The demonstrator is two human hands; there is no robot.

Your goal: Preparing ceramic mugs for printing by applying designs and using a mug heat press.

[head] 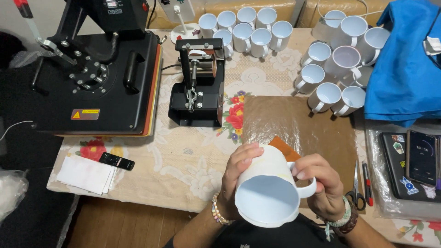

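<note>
At the far left, a large black flat heat press [98,69] is being cut off by the top edge, its handle only partly seen; a small rectangular warning label [85,114] in orange and yellow is sitting on its near face, the print too small to make out. Near it, a stack of white paper sheets [87,174] is lying at the table edge with a small black remote-like device [116,161] just beside it. To the right of the flat press, a smaller black mug press [197,85] is standing on the lace tablecloth [179,160].

In the near centre, a white mug [268,193] is being held tilted, its open mouth turned toward the camera. It is being clasped from both sides — the left hand [239,177] is wrapped around the left wall with fingers curled over the top, and the right hand [319,183] is pressed around the handle side, fingers closed on it. The mug's far side and whatever is wrapped on it are hidden behind the hands. A brown sheet [298,124] is lying on the table beyond the mug.

Farther back, two clusters of plain white mugs [250,30] are standing, the right cluster partly covered by a blue cloth [406,64]. At the near right, scissors [356,190] are lying just beside the right hand, and a phone [421,157] is resting on a sticker-covered dark case — cut off by the frame.
</note>
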